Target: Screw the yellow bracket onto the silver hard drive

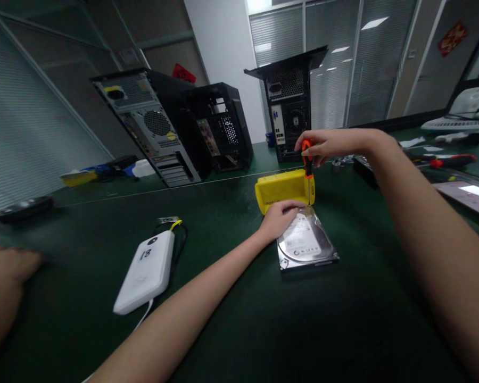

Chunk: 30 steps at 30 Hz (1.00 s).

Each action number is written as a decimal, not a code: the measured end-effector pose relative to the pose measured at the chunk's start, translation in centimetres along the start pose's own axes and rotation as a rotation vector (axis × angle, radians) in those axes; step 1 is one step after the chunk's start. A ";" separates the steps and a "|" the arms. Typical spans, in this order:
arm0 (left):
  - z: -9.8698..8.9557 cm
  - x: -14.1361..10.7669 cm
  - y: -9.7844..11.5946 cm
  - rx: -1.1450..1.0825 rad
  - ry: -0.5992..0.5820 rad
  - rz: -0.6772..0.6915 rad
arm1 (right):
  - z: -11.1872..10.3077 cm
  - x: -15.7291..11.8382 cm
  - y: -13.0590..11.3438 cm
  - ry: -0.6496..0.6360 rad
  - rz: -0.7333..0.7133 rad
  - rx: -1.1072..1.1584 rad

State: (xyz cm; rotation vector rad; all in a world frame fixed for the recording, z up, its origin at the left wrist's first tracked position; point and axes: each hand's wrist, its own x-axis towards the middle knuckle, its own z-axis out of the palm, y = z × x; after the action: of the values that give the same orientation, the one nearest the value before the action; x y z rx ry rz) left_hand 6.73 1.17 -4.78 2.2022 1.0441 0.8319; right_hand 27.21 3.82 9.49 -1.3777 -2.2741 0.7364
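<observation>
Centrally, on a dark green tabletop (223, 319), a silver hard disk drive (305, 236) lies label up, in front of a yellow plastic bin (283, 186). The left hand (278, 218) rests on its far left part, fingers loosely extended, gripping nothing. The right hand (317, 146) is closed around the orange-and-black handle of an upright screwdriver (308, 162), its shaft pointing down at the drive's far edge. Left of them lies a white power bank (146, 271) marked 18.

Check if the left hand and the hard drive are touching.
Touching. The head view shows the left hand resting on the far left part of the hard drive, fingers laid over its edge with no gap visible.
</observation>
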 end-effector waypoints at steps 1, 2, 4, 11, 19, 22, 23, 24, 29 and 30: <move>0.0 0.0 0.0 -0.002 0.000 0.002 | -0.1 0.0 0.0 -0.007 -0.013 0.002; 0.0 0.0 0.0 -0.003 -0.001 0.004 | -0.1 -0.1 -0.1 -0.011 -0.026 0.003; 0.0 0.0 0.1 0.000 -0.004 0.007 | -0.1 -0.2 -0.3 -0.018 -0.058 0.004; -0.1 -0.1 0.0 0.007 -0.018 0.010 | 0.1 -0.2 -1.1 -0.002 -0.120 -0.089; 0.0 0.0 -0.3 0.002 -0.013 0.032 | 0.9 0.4 -1.5 0.067 -0.113 -0.226; 0.1 0.1 -0.5 0.005 -0.006 0.043 | 1.0 0.3 -1.8 0.079 -0.097 -0.256; 0.2 0.1 -0.5 0.006 -0.005 0.044 | 1.1 0.2 -1.8 0.087 -0.089 -0.264; 0.2 0.1 -0.6 0.006 -0.003 0.046 | 1.1 0.2 -1.7 0.095 -0.081 -0.270; 0.2 0.1 -0.6 -0.001 -0.007 0.044 | 1.2 0.4 -1.3 0.146 -0.102 -0.199; 0.2 0.1 -0.5 0.001 -0.007 0.037 | 1.2 0.4 -1.3 0.145 -0.106 -0.194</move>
State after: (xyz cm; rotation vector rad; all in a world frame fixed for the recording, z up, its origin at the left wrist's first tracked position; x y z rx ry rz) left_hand 6.67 1.52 -5.26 2.2302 1.0031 0.8390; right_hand 25.47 3.42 9.31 -1.3331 -2.3305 0.3782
